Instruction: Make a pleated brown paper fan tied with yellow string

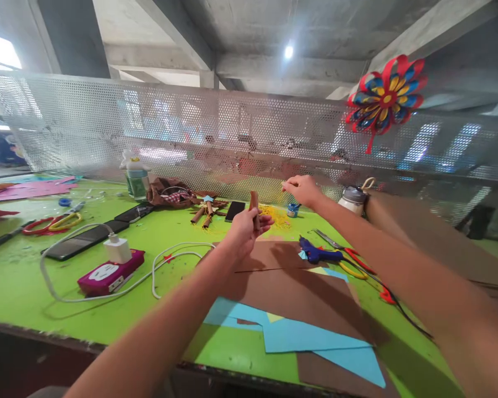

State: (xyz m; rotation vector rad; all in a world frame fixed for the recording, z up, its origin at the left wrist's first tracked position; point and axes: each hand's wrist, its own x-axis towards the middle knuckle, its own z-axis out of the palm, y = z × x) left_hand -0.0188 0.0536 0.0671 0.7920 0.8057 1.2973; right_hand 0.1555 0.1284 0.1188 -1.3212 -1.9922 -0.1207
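Note:
My left hand (pixel 248 228) is closed around a brown paper roll (pixel 255 205), which stands upright between thumb and fingers. My right hand (pixel 302 190) is raised to the right, its thumb and forefinger pinched; what sits between the fingertips is too small to make out. Below and between the hands lies a tangle of yellow thread (pixel 277 216). Beyond my left hand are a black phone (pixel 235 211) and several small brown rolls (pixel 208 214) with yellow thread. Brown card sheets (pixel 290 287) lie beneath both arms, with blue paper pieces (pixel 311 334) on top.
A blue glue gun (pixel 319 252) and scissors (pixel 359 264) lie at right, near a small blue jar (pixel 292 210). At left are a purple power strip (pixel 110 273) with a white cable, a phone (pixel 87 241) and more scissors (pixel 52 224). A perforated metal screen (pixel 170 127) stands behind.

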